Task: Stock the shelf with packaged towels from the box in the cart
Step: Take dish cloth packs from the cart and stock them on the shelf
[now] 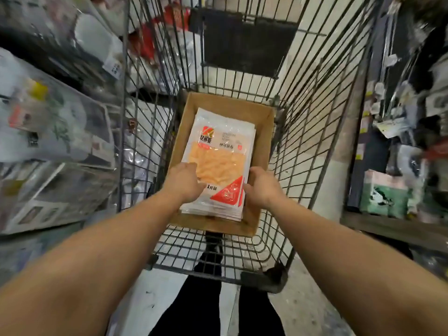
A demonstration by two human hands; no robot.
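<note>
Both bare forearms reach forward and down, converging toward the middle. The left hand (183, 181) and right hand (263, 186) lie knuckles-up, fingers curled under.

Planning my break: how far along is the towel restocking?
Nothing visibly shelved yet. Both hands, left hand and right hand, grip the stack of white-and-orange packaged towels lying in the brown cardboard box inside the wire cart. Lifting and shelving remain.
</note>
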